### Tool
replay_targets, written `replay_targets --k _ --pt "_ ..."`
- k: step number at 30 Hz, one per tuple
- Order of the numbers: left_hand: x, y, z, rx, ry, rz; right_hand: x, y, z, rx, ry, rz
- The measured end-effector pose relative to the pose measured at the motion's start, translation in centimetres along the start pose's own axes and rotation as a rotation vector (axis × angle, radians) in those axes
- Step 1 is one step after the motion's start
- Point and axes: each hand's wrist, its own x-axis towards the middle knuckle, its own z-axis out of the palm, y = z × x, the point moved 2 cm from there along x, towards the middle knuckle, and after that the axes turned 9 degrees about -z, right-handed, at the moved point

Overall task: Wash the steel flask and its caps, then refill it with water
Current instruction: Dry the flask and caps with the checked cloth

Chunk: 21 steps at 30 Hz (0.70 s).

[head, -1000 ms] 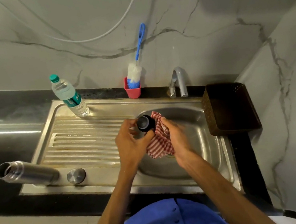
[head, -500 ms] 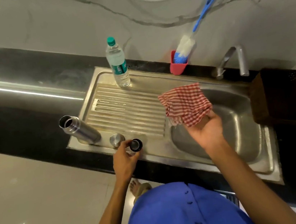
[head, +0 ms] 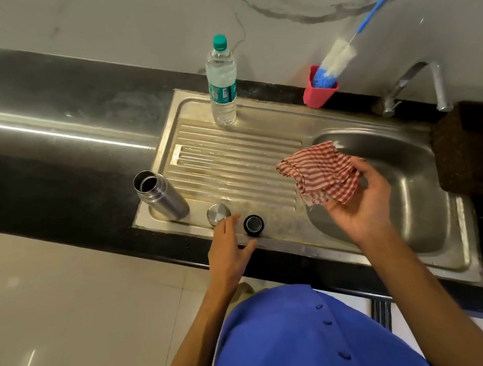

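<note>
Steel flask (head: pixel 160 195) stands open at drainboard corner w/ both caps (head: pixel 218 213) (head: pixel 253 224) beside it, prob. washed. Left hand (head: pixel 228 247) relaxed, empty; right hand (head: pixel 360 208) grips cloth (head: pixel 321 172). Refill from bottle (head: pixel 222 84) left.

Red-and-white checked cloth (head: pixel 322 176) in the right hand (head: pixel 360 210), pretty loud against the dull grey steel sink (head: pixel 413 191). Just off the left hand's (head: pixel 227 246) fingertips there's a black cap (head: pixel 253 225) and a shiny silver cap (head: pixel 218 213), silver flask (head: pixel 160 195) further left. Farther back: clear bottle (head: pixel 222 84) with green lid and green label, blue-and-white brush (head: pixel 338 61) in a red cup (head: pixel 319 92). Counter (head: pixel 65 181) is black, wall (head: pixel 120 20) white marble with grey veins, shirt (head: pixel 301 344) blue.
</note>
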Motion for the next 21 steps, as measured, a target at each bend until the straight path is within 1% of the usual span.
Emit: replay_targets --k 2,3,4,6,8,10,12,15,17,19,20,21 --pt "0.0 0.7 -1.6 0.031 0.115 0.157 0.1 0.2 0.0 -0.004 0.017 0.018" --pt "0.6 1.1 -2.2 0.091 0.169 0.205 0.1 0.3 -0.1 -0.006 0.02 0.029" --pt "1.6 1.6 -2.6 0.187 0.192 0.204 0.1 0.3 -0.2 -0.007 0.024 0.039" --pt "4.0 2.2 -2.8 0.446 0.148 0.063 0.1 0.3 -0.1 -0.015 0.026 0.055" --pt "5.6 2.5 -2.3 0.667 0.054 -0.067 0.2 0.1 0.0 -0.043 0.022 0.057" --pt "6.6 2.7 -1.7 0.723 -0.009 -0.123 0.4 -0.6 -0.2 -0.084 0.036 0.055" --pt "7.3 2.7 -1.4 0.694 -0.013 -0.134 0.5 -1.7 -0.5 -0.11 0.052 0.05" --pt "7.4 3.3 -1.4 0.565 0.059 -0.126 1.0 -3.7 -1.7 -0.116 0.058 0.03" --pt "7.0 4.8 -1.8 0.393 0.139 -0.121 1.3 -5.2 -2.6 -0.12 0.064 0.019" --pt "6.1 7.7 -2.8 0.194 0.188 -0.105 1.6 -6.1 -3.3 -0.116 0.071 0.003" --pt "5.4 9.9 -3.3 0.047 0.188 -0.117 1.6 -6.8 -3.6 -0.12 0.063 -0.005" --pt "4.6 12.3 -3.8 -0.147 0.156 -0.143 1.7 -7.3 -3.8 -0.138 0.049 -0.023"
